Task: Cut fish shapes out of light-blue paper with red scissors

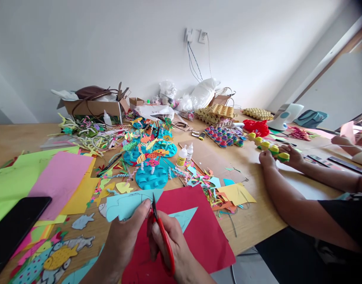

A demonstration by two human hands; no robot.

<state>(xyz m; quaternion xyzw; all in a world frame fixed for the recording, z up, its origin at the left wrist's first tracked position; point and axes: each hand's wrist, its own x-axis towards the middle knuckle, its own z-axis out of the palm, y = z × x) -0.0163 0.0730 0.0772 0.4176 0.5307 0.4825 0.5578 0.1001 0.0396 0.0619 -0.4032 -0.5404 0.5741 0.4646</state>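
Between thumb and fingers, my left hand (123,238) pinches a light blue sheet of paper (124,205) with a pencilled outline on it. My right hand (178,246) is closed around red-handled scissors (166,248), whose dark blades point away from me at the paper's right part. Beneath both hands lies a red sheet (212,236), with another light blue piece (185,217) on it. To the left are cut-out paper fish, including a yellow spotted fish (61,257) and a grey-blue fish (83,221). My left fingers are partly hidden.
Glue bottles (181,156) stand beyond the red sheet, near blue painted egg-carton pieces (151,175) bearing paper fish. Paper scraps (209,183) lie to the right. A black phone (18,232) rests at left on coloured sheets. At right, a co-worker's hands (268,159) hold painted carton cups.
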